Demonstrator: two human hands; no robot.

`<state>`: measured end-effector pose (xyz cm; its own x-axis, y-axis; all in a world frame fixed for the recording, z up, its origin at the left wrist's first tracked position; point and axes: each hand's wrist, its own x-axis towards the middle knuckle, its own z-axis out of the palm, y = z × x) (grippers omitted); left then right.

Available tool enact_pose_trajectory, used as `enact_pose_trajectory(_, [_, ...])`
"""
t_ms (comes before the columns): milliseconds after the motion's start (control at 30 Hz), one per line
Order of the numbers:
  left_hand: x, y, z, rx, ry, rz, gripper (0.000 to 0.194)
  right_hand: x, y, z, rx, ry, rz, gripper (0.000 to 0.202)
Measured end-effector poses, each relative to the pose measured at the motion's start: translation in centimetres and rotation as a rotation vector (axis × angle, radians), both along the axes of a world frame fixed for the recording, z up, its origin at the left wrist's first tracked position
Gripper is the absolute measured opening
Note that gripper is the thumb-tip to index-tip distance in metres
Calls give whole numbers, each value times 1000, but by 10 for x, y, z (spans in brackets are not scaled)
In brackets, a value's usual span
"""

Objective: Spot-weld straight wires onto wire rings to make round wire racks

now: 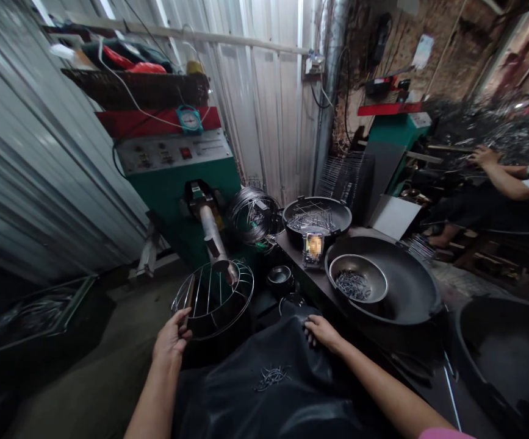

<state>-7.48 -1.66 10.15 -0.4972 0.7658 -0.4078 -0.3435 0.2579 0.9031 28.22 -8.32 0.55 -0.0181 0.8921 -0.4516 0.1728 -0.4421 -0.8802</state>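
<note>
A round wire frame [241,305] with radial bars is below the arm [211,228] of a green machine. My left hand [172,335] is at the frame's left side, fingers closed on a thin flat strip [190,297]. Over my lap lies a dark apron [241,390] with a small pile of short metal pieces [272,377] on it. My right hand [321,332] rests at the apron's right edge with its fingers curled; whatever they may hold is hidden.
Right of me, a large black pan [410,286] holds a metal bowl [378,274] of small metal pieces. Behind it are a phone [314,246] and another pan [346,213] with wire pieces. A wire coil [241,213] hangs by the machine. A person's hand [484,157] shows at far right.
</note>
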Motion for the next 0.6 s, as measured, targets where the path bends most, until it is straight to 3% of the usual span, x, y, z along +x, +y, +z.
enact_pose_trajectory(67, [4, -1, 7, -6, -52, 73, 34, 1, 2, 1, -19, 25, -13, 7])
enact_pose_trajectory(200, [11, -4, 19, 38, -68, 102, 35, 2, 5, 5, 14, 117, -48, 8])
enact_pose_trajectory(333, [12, -4, 19, 37, -47, 146, 38, -9, 7, 16, 113, 258, -60, 19])
enact_pose_trajectory(600, [18, -1, 12, 53, -30, 150, 39, -80, 41, 80, 409, 487, 84, 30])
